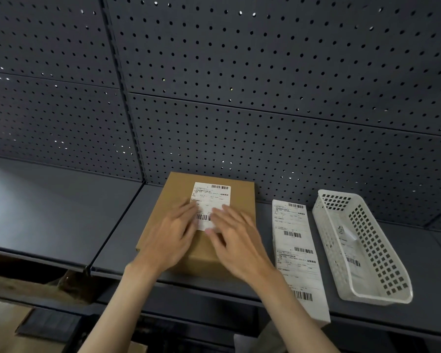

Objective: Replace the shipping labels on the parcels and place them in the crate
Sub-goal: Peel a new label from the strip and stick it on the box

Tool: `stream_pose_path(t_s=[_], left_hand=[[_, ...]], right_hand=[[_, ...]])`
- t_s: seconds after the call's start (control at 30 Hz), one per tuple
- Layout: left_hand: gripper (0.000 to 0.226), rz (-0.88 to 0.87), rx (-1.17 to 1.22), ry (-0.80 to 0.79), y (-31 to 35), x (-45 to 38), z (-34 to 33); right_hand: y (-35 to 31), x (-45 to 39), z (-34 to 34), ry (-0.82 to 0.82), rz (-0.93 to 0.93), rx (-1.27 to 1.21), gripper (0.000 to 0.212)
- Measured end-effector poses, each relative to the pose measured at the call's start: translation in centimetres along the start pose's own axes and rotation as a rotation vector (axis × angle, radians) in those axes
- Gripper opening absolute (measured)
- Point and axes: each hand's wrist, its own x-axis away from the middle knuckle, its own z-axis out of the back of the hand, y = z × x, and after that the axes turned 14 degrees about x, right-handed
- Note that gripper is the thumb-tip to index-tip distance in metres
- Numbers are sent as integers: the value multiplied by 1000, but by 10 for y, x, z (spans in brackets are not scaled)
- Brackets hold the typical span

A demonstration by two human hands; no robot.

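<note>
Two hands flat on one labelled parcel, on a dark grey metal shelf [48, 212].
The left hand [169, 234] and right hand [236, 240], fingers spread and gripping nothing, press the white shipping label [213, 197] on the single brown cardboard parcel [174, 197]. To its right: one strip of white barcode labels [294, 248] and one white perforated plastic basket [382, 256] holding crumpled paper; grey pegboard [239, 85] behind.

You have one wide-angle view, worn on your head, looking forward and down over both forearms at the dark grey metal shelf [61, 212] close below, and facing the dark grey perforated back panel [265, 72] that fills the upper frame.
</note>
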Motion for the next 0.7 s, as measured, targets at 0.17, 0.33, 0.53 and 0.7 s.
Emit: stream_pose_path(t_s=[0.17, 0.33, 0.53, 0.7], left_hand=[[44, -19, 23, -75, 3, 17, -7], [56, -40, -41, -65, 1, 24, -5], [55, -44, -26, 19, 1, 29, -6], [31, 16, -80, 129, 9, 42, 3]], right_hand=[[-11, 14, -7, -38, 73, 74, 58], [-12, 17, -14, 59, 59, 181, 56], [-13, 21, -20, 219, -20, 205, 51], [-15, 28, -25, 317, -111, 206, 47]])
